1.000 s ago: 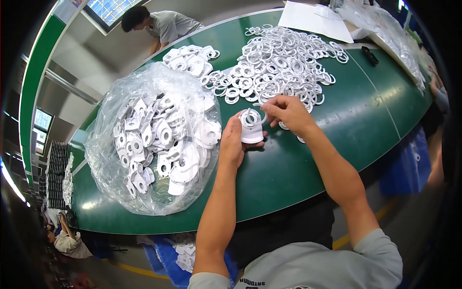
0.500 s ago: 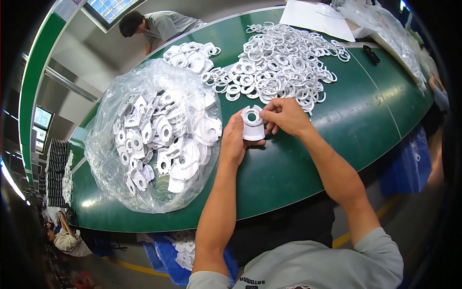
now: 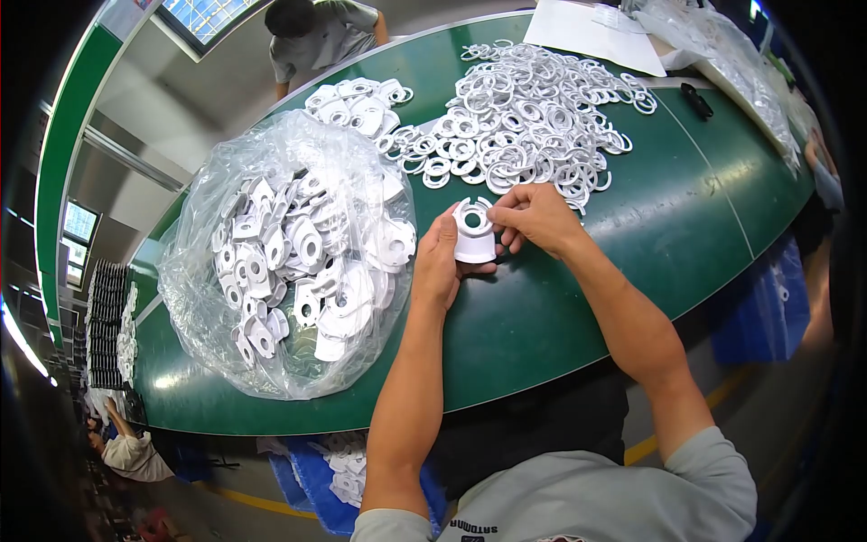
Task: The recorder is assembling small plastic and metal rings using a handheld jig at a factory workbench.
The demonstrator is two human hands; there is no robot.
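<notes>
My left hand (image 3: 441, 266) grips a white plastic part (image 3: 475, 249) with a round hole and a curved skirt, holding it above the green table. A white open ring (image 3: 459, 217) lies around the hole, its gap toward the far side. The thumb and forefinger of my right hand (image 3: 535, 219) are pinched together at the right edge of that ring; the exact contact is partly hidden by the fingers. Left of my hands, a clear plastic bag (image 3: 203, 312) lies open, full of similar white parts (image 3: 312, 246). Beyond my hands spreads a heap of white open rings (image 3: 533, 113).
More white parts (image 3: 361, 104) lie behind the bag. A white sheet (image 3: 591, 41), plastic film (image 3: 722, 77) and a small black object (image 3: 696, 102) rest at the far right of the green table (image 3: 506, 348). A person (image 3: 323, 41) is at the far edge; blue bags (image 3: 316, 479) stand below.
My hands and the held part have hardly moved. Across the table, the person has shifted to the right and turned.
</notes>
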